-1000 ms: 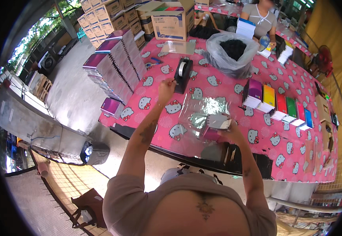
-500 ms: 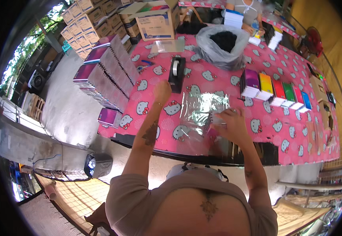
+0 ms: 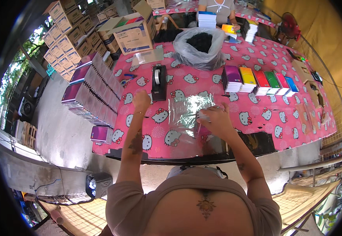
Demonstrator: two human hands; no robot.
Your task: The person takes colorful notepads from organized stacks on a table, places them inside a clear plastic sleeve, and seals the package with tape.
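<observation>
Just left of the near end of a black tape dispenser (image 3: pixel 159 89), my left hand (image 3: pixel 141 101) is closed; whatever its fingers pinch, if anything, is too small to make out. Toward the middle of the table, my right hand (image 3: pixel 217 119) grips a small spiral notebook (image 3: pixel 201 125) with a purple cover, mostly covered by the fingers. Beneath and beside that notebook, a shiny clear plastic sheet (image 3: pixel 180 114) lies on the pink patterned tablecloth (image 3: pixel 234 106).
Tall stacks of purple spiral notebooks (image 3: pixel 90 92) stand at the left edge. Colored notebook piles (image 3: pixel 259 82) line the right. Farther back are a plastic bag (image 3: pixel 198 45) with black contents, an open carton (image 3: pixel 133 37), blue-handled pliers (image 3: pixel 128 77) and a person (image 3: pixel 218 8).
The whole view has shifted. My left hand has drawn slightly away from the dispenser, toward me. My right hand remains on the notebook, which looks less blurred.
</observation>
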